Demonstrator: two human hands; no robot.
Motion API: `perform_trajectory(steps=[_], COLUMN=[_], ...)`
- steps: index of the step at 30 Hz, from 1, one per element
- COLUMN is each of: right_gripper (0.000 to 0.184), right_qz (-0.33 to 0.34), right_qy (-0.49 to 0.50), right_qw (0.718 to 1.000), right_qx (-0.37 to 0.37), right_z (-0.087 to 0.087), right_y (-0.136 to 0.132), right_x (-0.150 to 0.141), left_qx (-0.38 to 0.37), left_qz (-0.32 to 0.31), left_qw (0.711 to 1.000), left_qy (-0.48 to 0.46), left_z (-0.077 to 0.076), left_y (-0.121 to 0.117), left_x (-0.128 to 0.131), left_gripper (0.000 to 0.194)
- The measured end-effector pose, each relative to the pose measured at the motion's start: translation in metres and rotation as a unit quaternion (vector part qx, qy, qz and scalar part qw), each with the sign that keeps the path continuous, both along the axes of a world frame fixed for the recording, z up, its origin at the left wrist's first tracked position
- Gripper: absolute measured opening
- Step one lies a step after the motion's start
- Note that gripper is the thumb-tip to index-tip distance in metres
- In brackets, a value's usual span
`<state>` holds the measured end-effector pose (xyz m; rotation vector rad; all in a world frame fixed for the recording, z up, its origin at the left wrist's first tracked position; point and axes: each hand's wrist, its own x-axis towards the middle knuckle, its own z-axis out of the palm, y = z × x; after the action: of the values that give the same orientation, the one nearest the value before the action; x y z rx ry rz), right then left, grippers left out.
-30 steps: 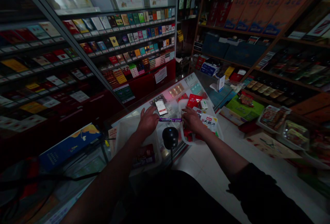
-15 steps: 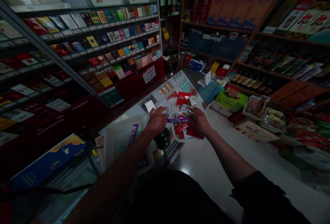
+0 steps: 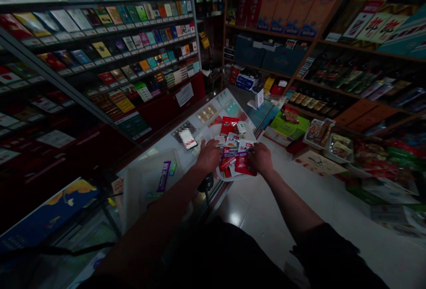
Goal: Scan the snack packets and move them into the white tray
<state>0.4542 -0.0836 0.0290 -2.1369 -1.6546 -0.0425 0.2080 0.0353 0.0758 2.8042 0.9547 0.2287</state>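
Note:
My left hand and my right hand rest at the two sides of a white tray on the glass counter. The tray holds several small red and white packets. Between my hands lies a thin purple bar, with fingers of both hands closed on its ends. A second white tray to the left holds another purple bar. A phone lies on the counter beyond my left hand.
A black round scanner stands at the counter's near edge under my left wrist. Shelves of cigarette packs fill the wall on the left. Shelves of boxes and bottles and snack trays line the right. The tiled floor lies below.
Both hands moved with the purple bar from the gap between the trays over the right tray. A purple bar now shows in the left tray. The view shifted left.

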Motion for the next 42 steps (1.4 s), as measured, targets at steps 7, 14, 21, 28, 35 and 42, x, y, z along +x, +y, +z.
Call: perform_trajectory(steps=[7,14,21,28,35,42], right_gripper=[0.016,0.021,0.025,0.019,0.015,0.013], right_qz=[-0.028,-0.026,-0.011,0.031,0.115,0.217], right_qy=[0.038,0.093,0.137,0.148,0.157,0.182], right_qw=[0.998,0.990,0.985,0.984,0.978,0.959], right_qx=[0.031,0.104,0.101,0.095,0.081,0.027], right_z=[-0.002,0.012,0.026,0.042,0.058,0.049], right_y=[-0.005,-0.020,-0.046,-0.050,-0.041,-0.042], right_x=[-0.002,-0.028,-0.077,-0.123,-0.196,-0.283], left_qx=[-0.012,-0.008,-0.022,-0.019,-0.010,0.010], left_qz=[0.031,0.102,0.267,0.352,0.368,0.326], left_qw=[0.999,0.989,0.954,0.927,0.923,0.944], left_qy=[-0.035,-0.110,-0.135,-0.131,-0.111,-0.042], left_z=[0.014,0.021,-0.002,-0.011,-0.005,-0.014], left_y=[-0.004,-0.017,-0.031,-0.054,-0.070,-0.082], left_x=[-0.020,-0.079,-0.190,-0.280,-0.328,-0.343], left_gripper=[0.020,0.020,0.027,0.027,0.029,0.023])
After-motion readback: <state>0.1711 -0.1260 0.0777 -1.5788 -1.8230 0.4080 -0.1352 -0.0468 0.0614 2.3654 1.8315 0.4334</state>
